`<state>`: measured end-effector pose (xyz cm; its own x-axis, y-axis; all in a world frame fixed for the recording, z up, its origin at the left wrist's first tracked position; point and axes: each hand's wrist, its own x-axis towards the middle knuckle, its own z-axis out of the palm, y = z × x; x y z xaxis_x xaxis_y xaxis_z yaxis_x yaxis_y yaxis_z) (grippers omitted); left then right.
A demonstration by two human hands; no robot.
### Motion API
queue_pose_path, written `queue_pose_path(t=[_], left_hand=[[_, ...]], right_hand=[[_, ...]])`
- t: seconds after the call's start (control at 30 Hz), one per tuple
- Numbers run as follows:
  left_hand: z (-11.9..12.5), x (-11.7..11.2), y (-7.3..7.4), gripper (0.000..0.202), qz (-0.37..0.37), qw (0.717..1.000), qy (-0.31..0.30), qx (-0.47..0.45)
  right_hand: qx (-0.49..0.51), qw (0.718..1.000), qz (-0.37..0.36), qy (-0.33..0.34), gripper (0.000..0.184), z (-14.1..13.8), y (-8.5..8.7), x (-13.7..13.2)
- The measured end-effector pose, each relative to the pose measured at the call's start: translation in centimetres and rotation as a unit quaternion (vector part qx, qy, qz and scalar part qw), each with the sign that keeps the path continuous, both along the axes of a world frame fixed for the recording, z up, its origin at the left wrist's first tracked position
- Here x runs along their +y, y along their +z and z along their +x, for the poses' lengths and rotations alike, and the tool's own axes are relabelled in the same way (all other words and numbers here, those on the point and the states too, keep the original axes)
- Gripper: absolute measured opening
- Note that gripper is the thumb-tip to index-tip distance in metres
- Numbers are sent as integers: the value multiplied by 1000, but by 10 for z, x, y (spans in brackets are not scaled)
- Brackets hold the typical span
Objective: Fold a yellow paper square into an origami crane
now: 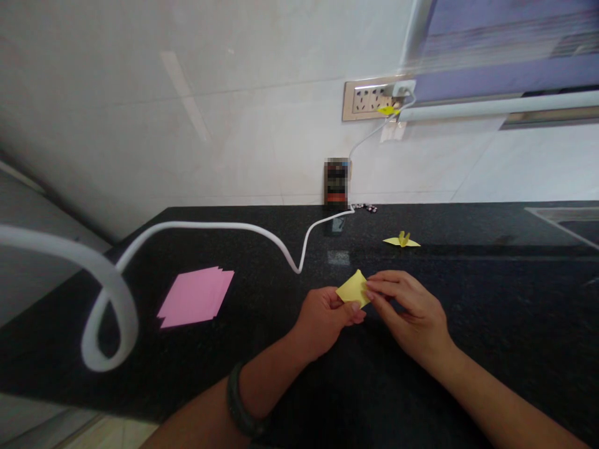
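A small folded yellow paper (353, 288) is held just above the black countertop (491, 299) between both hands. My left hand (322, 319) pinches its lower edge with thumb and fingers. My right hand (412, 312) pinches its right corner, fingers pressed together. A finished yellow folded paper figure (401, 241) lies on the counter beyond my right hand.
A stack of pink paper squares (196, 297) lies to the left. A white cable (210, 227) loops across the counter to a small dark device (337, 184) against the wall. A wall socket strip (369, 100) sits above. A sink edge (566, 218) shows at far right.
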<state>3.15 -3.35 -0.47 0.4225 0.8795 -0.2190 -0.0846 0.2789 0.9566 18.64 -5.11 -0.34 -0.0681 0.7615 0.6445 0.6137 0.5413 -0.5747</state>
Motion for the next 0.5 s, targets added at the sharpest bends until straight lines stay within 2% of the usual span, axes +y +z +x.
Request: queue_pose_path(t=[0.1, 0.2, 0.37, 0.5], left_hand=[[0, 0, -1, 22, -1, 1000, 5, -7], [1, 0, -1, 21, 4, 1000, 9, -6], [2, 1, -2, 18, 9, 1000, 17, -8], [2, 2, -5, 18, 27, 1000, 12, -1]], right_hand=[[-26, 1000, 15, -4, 17, 0, 0, 0], [-33, 999, 13, -17, 26, 0, -1, 0], [-88, 995, 47, 2, 27, 0, -2, 1], [-60, 998, 26, -5, 24, -1, -1, 0]])
